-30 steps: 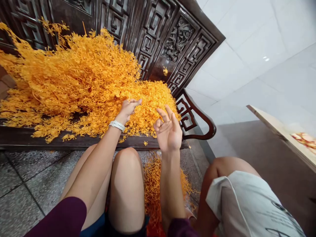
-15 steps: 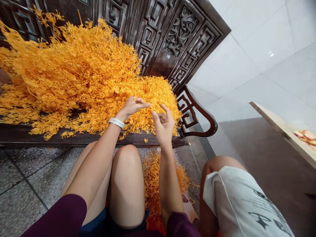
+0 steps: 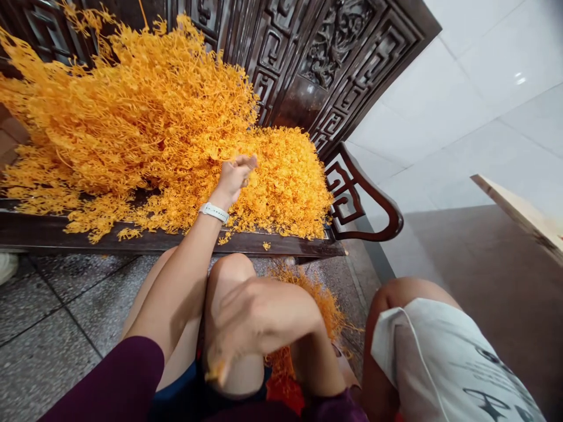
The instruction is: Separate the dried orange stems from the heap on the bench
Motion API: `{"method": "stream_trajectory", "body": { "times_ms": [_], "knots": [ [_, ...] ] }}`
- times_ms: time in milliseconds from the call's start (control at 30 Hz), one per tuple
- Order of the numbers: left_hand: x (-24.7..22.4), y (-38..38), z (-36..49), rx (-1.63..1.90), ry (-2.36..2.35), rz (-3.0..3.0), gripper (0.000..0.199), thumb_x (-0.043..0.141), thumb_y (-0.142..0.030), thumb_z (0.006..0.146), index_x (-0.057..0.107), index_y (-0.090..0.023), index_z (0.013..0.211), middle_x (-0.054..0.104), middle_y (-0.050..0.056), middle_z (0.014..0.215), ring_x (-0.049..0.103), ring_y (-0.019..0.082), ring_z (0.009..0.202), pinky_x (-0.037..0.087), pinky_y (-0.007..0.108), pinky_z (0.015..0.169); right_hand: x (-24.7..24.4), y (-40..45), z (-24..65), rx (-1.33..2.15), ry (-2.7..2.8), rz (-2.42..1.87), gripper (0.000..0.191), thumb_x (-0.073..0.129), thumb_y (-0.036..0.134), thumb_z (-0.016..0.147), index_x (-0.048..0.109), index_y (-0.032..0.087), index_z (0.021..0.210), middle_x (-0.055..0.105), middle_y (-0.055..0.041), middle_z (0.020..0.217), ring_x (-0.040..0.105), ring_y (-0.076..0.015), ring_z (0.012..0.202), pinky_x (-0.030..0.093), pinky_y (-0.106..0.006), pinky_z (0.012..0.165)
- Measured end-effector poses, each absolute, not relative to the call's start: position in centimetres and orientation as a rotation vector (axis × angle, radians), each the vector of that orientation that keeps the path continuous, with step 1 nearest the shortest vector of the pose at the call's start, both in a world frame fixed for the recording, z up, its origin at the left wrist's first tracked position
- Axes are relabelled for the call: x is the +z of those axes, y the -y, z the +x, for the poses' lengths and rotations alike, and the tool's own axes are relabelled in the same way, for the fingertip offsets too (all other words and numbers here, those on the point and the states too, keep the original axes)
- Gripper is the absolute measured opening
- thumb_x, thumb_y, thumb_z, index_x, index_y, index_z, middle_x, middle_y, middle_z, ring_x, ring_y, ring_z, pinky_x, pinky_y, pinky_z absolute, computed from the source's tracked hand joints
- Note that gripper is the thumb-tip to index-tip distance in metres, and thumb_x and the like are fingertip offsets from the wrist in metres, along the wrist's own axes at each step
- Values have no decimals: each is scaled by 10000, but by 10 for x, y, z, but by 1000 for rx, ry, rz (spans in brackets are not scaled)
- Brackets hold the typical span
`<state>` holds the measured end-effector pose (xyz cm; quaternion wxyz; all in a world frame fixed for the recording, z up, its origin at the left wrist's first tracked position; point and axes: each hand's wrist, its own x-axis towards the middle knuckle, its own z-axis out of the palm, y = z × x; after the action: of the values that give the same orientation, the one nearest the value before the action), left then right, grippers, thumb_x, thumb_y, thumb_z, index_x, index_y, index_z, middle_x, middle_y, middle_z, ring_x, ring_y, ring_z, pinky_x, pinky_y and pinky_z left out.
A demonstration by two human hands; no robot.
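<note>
A big heap of stringy orange plastic pieces [image 3: 145, 117] covers the seat of a dark wooden bench. My left hand [image 3: 235, 177], with a white watch [image 3: 214, 212] on the wrist, is over the right part of this heap. Its fingers are drawn together, and whatever they hold is hidden among the same orange. My right hand [image 3: 253, 313] is blurred by motion above my lap, bent inward. At its fingertips shows a small orange plastic piece [image 3: 215, 370], also blurred.
Behind the heap rises the carved bench back [image 3: 303, 105], with a curved armrest [image 3: 389, 225] at its right end. More orange strands [image 3: 323, 299] lie below, between my legs and another person's knee [image 3: 409, 290]. A pale board edge [image 3: 514, 208] juts in at right.
My right hand has swung from the heap down and back over my lap, carrying an orange piece. My left hand stays by the heap, its fingers more curled. The view has shifted slightly.
</note>
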<state>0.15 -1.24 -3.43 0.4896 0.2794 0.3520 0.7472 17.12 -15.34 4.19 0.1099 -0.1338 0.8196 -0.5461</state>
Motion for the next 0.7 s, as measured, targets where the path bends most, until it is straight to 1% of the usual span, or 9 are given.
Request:
{"method": "stream_trajectory", "body": {
  "times_ms": [100, 200, 267, 367, 433, 500, 567, 633, 700],
  "knots": [
    [-30, 15, -12, 1788, -784, 506, 360, 783, -497, 894, 591, -222, 763, 298, -72, 531, 198, 66, 437, 225, 239, 400, 51, 154, 175, -1928, -2284, -305, 252, 665, 419, 998, 802, 229, 904, 774, -72, 857, 706, -142, 779, 538, -224, 749],
    [-26, 19, -19, 1764, -789, 448, 397, 745, -587, 905, 581, -234, 822, 262, -82, 526, 171, 70, 429, 241, 243, 383, 48, 133, 184, -2614, -2576, 420, 495, 557, 715, 956, 783, 280, 1026, 733, -42, 806, 605, -153, 642, 519, -274, 601],
    [-25, 20, -21, 1764, -778, 433, 393, 718, -584, 930, 574, -233, 826, 251, -83, 533, 161, 71, 430, 244, 242, 381, 40, 115, 187, -2889, -2608, 1019, 475, 484, 672, 997, 729, 304, 1171, 734, -34, 935, 565, -139, 660, 506, -275, 603],
    [-26, 19, -20, 1756, -716, 412, 354, 701, -520, 966, 577, -223, 819, 234, -86, 547, 160, 68, 425, 238, 238, 379, 26, 96, 188, -2976, -2527, 1735, 329, 609, 486, 971, 689, 287, 1220, 694, -29, 1002, 548, -120, 689, 492, -269, 637],
    [-26, 17, -19, 1723, -661, 414, 313, 698, -457, 982, 590, -211, 822, 248, -85, 556, 178, 61, 418, 236, 229, 378, 17, 90, 189, -2644, -2767, 2028, 274, 672, 432, 938, 699, 265, 1154, 661, -28, 968, 557, -132, 733, 491, -279, 674],
    [-27, 16, -16, 1676, -633, 427, 266, 683, -393, 1000, 606, -198, 836, 280, -83, 564, 204, 53, 416, 243, 214, 377, 10, 87, 190, -1989, -3143, 2196, 231, 700, 423, 931, 708, 256, 1091, 649, -45, 1012, 579, -162, 850, 503, -307, 768],
    [-27, 16, -10, 1632, -598, 433, 226, 660, -335, 1014, 619, -186, 850, 313, -79, 573, 223, 45, 415, 248, 198, 377, 4, 83, 192, -1362, -3362, 2179, 271, 703, 451, 941, 702, 256, 1130, 640, -69, 1130, 574, -187, 965, 495, -335, 859],
    [-28, 17, -2, 1590, -502, 428, 189, 646, -277, 1019, 634, -172, 861, 340, -75, 581, 243, 36, 415, 255, 182, 380, 0, 77, 192, -1063, -3390, 2071, 373, 683, 496, 960, 664, 259, 1248, 631, -81, 1182, 565, -193, 966, 481, -344, 861],
    [-29, 18, 7, 1531, -373, 425, 158, 633, -221, 1017, 653, -156, 873, 380, -65, 597, 292, 30, 427, 284, 167, 399, -6, 68, 192, -962, -3358, 1977, 442, 650, 531, 981, 620, 250, 1322, 646, -61, 1055, 557, -183, 854, 456, -331, 785]
  ]
}}
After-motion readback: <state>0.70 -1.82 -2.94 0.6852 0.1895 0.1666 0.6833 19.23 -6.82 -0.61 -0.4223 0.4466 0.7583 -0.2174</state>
